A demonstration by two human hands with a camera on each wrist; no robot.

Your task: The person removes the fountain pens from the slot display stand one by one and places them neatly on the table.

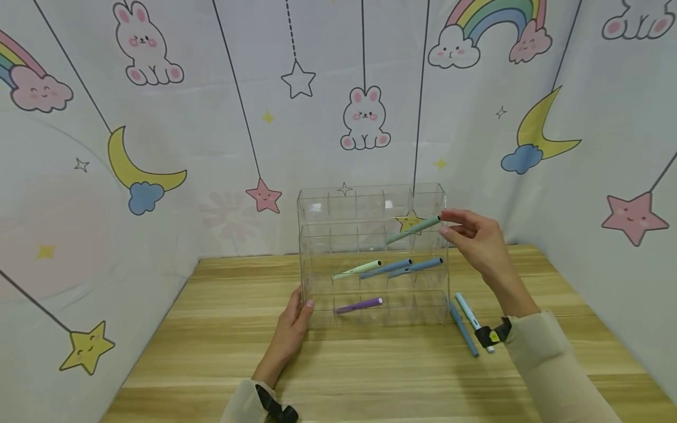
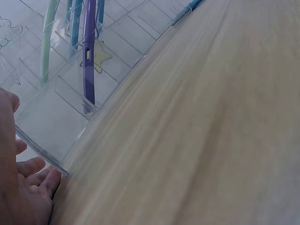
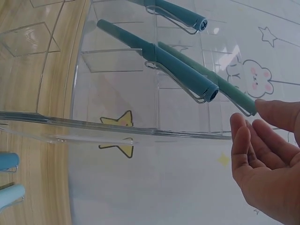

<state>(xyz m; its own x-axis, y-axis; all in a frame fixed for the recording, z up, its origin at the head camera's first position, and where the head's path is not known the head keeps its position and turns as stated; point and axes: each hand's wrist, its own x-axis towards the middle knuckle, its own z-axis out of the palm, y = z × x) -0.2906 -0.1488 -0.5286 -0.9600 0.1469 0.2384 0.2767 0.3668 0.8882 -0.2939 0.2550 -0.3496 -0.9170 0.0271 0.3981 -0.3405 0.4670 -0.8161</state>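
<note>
A clear tiered pen organizer (image 1: 372, 220) stands upright on the table. My left hand (image 1: 290, 326) holds its lower left corner, thumb at the front and fingers along the side. My right hand (image 1: 478, 238) is at the upper right, fingers and thumb parted around the cap end of a green pen (image 1: 415, 230), which leans in a higher tier. Below that lean a pale green pen (image 1: 357, 269) and two blue pens (image 1: 386, 268), (image 3: 185, 77). A purple pen (image 2: 88, 61) sits in the bottom tier.
On the wooden table (image 1: 211, 329), right of the organizer, lie a blue pen (image 1: 464, 332) and a light blue pen (image 1: 468, 310), partly behind the right wrist strap (image 1: 494, 333). A printed white curtain (image 1: 317, 141) hangs close behind and on both sides.
</note>
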